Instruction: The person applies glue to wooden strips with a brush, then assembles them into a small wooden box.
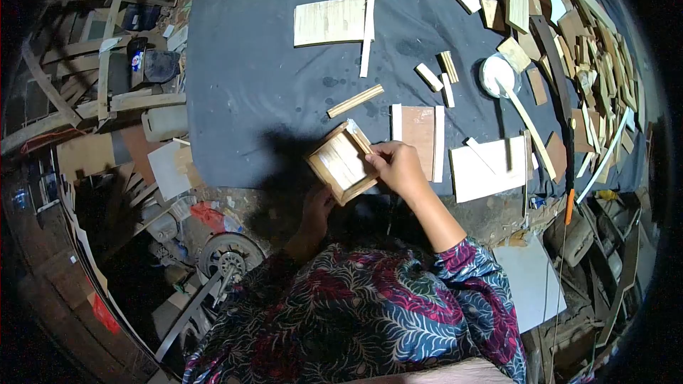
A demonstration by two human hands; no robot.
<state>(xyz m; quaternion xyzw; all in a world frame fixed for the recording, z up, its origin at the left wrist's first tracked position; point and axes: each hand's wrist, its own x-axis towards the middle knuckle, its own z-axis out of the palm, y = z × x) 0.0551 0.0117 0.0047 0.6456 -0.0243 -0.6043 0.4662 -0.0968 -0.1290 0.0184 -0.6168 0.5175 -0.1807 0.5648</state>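
A small open wooden box [340, 163], pale inside with a raised frame of thin strips, is held tilted just over the near edge of the dark cloth. My right hand [398, 167] grips its right side, thumb on the rim. In shadow, my left hand [317, 208] holds the lower left corner; its fingers are partly hidden. A white smear, perhaps glue, shows at the box's top corner. Close beyond lies a loose wooden strip [356, 101]. To the right is a brown panel [417, 139] with a pale strip along each side.
Dark cloth [242, 85] covers the work surface. A white tub [491, 65] with a long stick [530, 128] leaning from it stands right, near several small blocks [428, 77] and a pale board [487, 171]. Scrap wood [590, 64] is heaped far right. A wheel [231, 259] lies lower left.
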